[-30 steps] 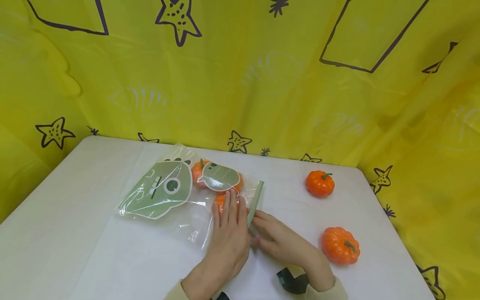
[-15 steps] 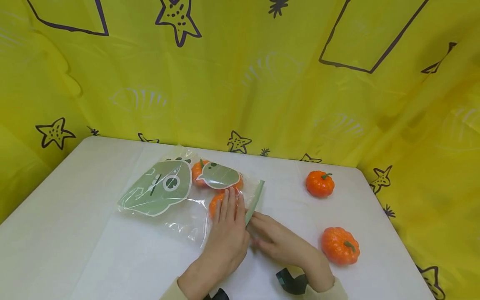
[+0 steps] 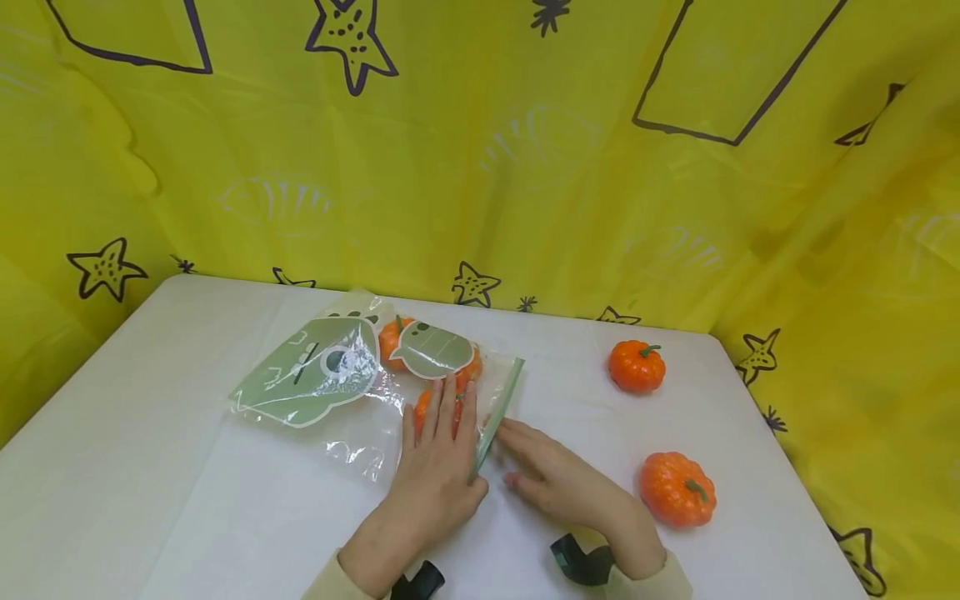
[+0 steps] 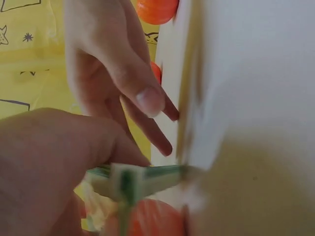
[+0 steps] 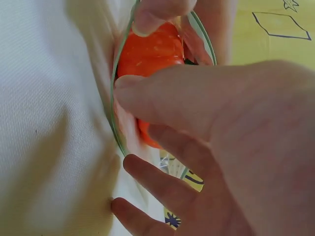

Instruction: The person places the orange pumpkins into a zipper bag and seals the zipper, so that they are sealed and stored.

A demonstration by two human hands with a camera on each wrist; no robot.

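The left grip (image 3: 431,468), fingers straight, lies on the clear, green-printed plastic bag (image 3: 309,377); the right grip (image 3: 557,479), fingers apart, is at its open mouth. Uneven pressing could roll the ribbed orange pumpkin (image 5: 150,53) beneath the left grip out.

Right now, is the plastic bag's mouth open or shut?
Open: the right wrist view shows its green edges apart, a pumpkin between them.

Soft, even light fills the head view, with white glints on the plastic bag (image 3: 378,398) left of centre. The left wrist view is dimmer, the bag's green rim (image 4: 156,179) blurred at lower centre; in the right wrist view, dark shadows streak the tabletop (image 5: 49,108) at lower left.
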